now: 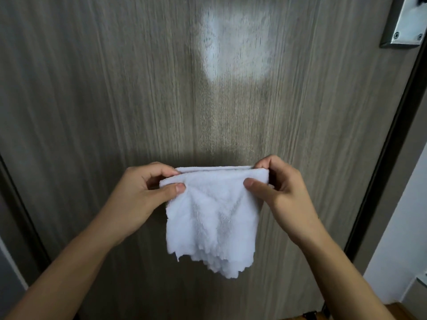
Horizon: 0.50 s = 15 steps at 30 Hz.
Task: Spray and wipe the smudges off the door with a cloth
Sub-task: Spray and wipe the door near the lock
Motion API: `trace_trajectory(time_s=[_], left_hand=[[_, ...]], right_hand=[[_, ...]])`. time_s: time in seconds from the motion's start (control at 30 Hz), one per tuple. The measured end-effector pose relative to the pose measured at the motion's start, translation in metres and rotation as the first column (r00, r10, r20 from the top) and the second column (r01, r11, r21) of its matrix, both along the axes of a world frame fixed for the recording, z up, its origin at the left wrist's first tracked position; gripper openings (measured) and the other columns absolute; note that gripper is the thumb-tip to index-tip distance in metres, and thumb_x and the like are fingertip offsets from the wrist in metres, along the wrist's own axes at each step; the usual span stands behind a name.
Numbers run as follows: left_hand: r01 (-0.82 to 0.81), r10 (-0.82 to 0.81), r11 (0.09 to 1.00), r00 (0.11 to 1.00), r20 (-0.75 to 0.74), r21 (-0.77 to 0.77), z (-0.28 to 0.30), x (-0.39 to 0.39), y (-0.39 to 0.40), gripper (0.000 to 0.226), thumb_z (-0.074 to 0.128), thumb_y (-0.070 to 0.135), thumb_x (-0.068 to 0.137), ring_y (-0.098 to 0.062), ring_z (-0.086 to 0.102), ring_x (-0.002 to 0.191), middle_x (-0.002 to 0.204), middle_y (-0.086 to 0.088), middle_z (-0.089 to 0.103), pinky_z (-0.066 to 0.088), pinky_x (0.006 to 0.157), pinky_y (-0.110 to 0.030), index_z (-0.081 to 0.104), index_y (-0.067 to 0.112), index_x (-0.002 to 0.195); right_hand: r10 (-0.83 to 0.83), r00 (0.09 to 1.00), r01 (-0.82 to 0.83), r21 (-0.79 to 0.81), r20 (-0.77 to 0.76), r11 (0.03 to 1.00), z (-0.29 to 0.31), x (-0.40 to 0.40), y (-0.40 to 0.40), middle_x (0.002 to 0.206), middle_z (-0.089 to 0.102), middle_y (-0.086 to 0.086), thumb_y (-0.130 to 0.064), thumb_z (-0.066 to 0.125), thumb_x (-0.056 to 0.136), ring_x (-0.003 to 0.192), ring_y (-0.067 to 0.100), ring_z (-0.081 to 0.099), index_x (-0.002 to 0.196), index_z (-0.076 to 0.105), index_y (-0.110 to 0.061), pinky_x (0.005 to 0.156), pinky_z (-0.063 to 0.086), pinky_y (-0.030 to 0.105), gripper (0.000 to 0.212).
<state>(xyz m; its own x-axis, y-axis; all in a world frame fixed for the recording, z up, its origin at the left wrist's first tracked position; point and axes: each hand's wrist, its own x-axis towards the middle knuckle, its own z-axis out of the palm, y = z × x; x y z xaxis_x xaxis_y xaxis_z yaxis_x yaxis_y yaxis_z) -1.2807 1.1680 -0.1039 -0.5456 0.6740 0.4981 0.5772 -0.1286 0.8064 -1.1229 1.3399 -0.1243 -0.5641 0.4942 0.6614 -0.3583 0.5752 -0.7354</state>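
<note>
A grey-brown wood-grain door point(115, 88) fills the view. High on it, right of centre, a pale whitish patch point(235, 45) shows on its surface. A white folded cloth point(212, 218) hangs in front of the lower door, its ragged edges pointing down. My left hand point(143, 195) pinches the cloth's upper left corner between thumb and fingers. At the upper right corner, my right hand point(284, 190) pinches the cloth the same way. No spray bottle is in view.
A metal lock plate point(406, 26) with screws sits at the door's top right. A dark door frame point(390, 144) runs down the right side, with a white wall point(402, 239) beyond it. Another dark frame edge point(20, 204) borders the left.
</note>
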Motion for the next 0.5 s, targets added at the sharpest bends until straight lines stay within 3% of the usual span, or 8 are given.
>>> trace_trajectory(time_s=[0.1,0.2,0.3,0.37,0.43,0.5], left_hand=[[-0.022,0.023,0.999,0.999,-0.032,0.031,0.005,-0.008,0.018,0.012,0.067,0.000,0.083,-0.006,0.065,0.075,0.085,-0.002,0.070,0.051,0.067,-0.015,0.071,0.012,0.083],[-0.061,0.074,0.992,0.991,-0.115,0.108,0.017,-0.019,0.042,0.013,0.068,0.005,0.086,-0.005,0.063,0.077,0.090,-0.005,0.069,0.049,0.070,-0.018,0.070,0.017,0.082],[-0.117,0.174,0.969,0.949,-0.264,0.218,0.040,-0.032,0.072,0.012,0.065,0.018,0.079,-0.002,0.060,0.078,0.087,0.008,0.062,0.046,0.073,-0.017,0.066,0.030,0.077],[-0.152,0.243,0.950,0.907,-0.345,0.271,0.057,-0.035,0.089,0.011,0.065,0.016,0.078,-0.003,0.059,0.079,0.087,0.014,0.058,0.044,0.075,-0.020,0.069,0.026,0.080],[-0.242,0.358,0.926,0.807,-0.469,0.291,0.074,-0.036,0.103,0.012,0.064,0.019,0.080,-0.012,0.060,0.084,0.089,0.010,0.059,0.046,0.075,-0.028,0.074,0.018,0.088],[-0.355,0.469,0.883,0.640,-0.608,0.308,0.088,-0.039,0.110,0.018,0.062,0.024,0.080,-0.021,0.060,0.084,0.091,0.004,0.062,0.046,0.070,-0.032,0.074,0.016,0.091]], right_hand=[[-0.044,0.998,0.043,-0.012,-0.039,0.999,0.006,-0.014,0.013,0.070,0.055,-0.020,-0.003,0.063,0.081,0.064,-0.003,0.048,0.082,0.053,-0.019,0.056,0.037,0.011,0.018],[-0.241,0.961,0.247,0.030,-0.134,0.969,0.023,-0.032,0.025,0.080,0.060,-0.013,0.002,0.065,0.083,0.071,0.007,0.056,0.090,0.054,-0.026,0.064,0.047,0.021,0.031],[-0.456,0.847,0.475,0.007,-0.274,0.880,0.051,-0.058,0.040,0.078,0.061,-0.011,-0.002,0.066,0.082,0.074,0.009,0.059,0.099,0.055,-0.022,0.071,0.052,0.034,0.029],[-0.551,0.762,0.575,-0.037,-0.341,0.817,0.069,-0.077,0.053,0.077,0.060,-0.015,-0.006,0.065,0.082,0.074,0.008,0.058,0.102,0.058,-0.018,0.073,0.052,0.040,0.025],[-0.615,0.678,0.635,-0.100,-0.401,0.766,0.087,-0.094,0.063,0.086,0.064,-0.011,-0.009,0.065,0.082,0.081,0.016,0.061,0.102,0.061,-0.018,0.078,0.050,0.043,0.022],[-0.701,0.533,0.776,-0.058,-0.473,0.629,0.094,-0.113,0.070,0.100,0.064,0.002,-0.008,0.065,0.082,0.088,0.026,0.058,0.101,0.065,-0.018,0.079,0.044,0.036,0.021]])
